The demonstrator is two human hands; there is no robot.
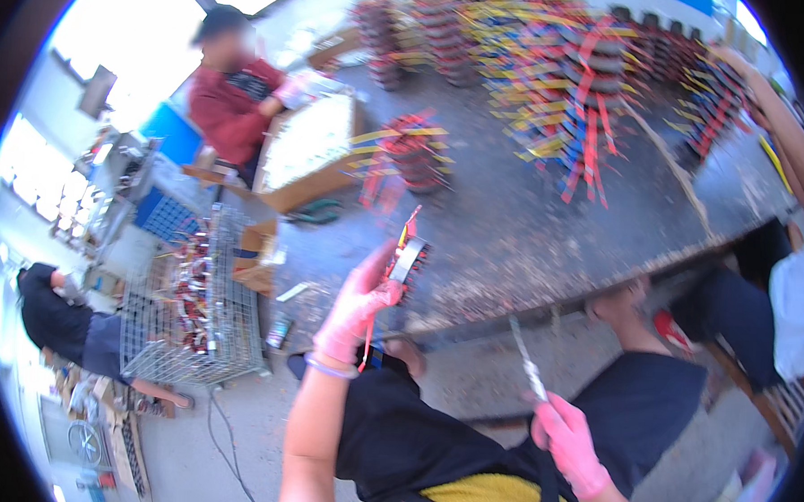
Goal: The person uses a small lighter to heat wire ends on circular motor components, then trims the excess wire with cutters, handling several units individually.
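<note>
My left hand [357, 303], in a pink glove, is closed around a wire-wound motor stator [407, 262], a metal ring with red and yellow leads, held above the near edge of the table. A red lead hangs down past my wrist. Lower right, over my lap, my right hand [575, 442], also pink-gloved, grips a slim pointed tool [529, 364] with a pale handle. Its thin shaft points up toward the table edge; blur hides its exact kind. The two hands are well apart, and the tool does not touch the stator.
On the dark table [501, 246] stand a short stator stack [415, 162] and several tall ones [598, 71]. Green-handled pliers [316, 213] lie by a cardboard box [310, 189] of white pieces. A wire basket [236, 342] stands left. Co-workers sit across and at right [797, 152].
</note>
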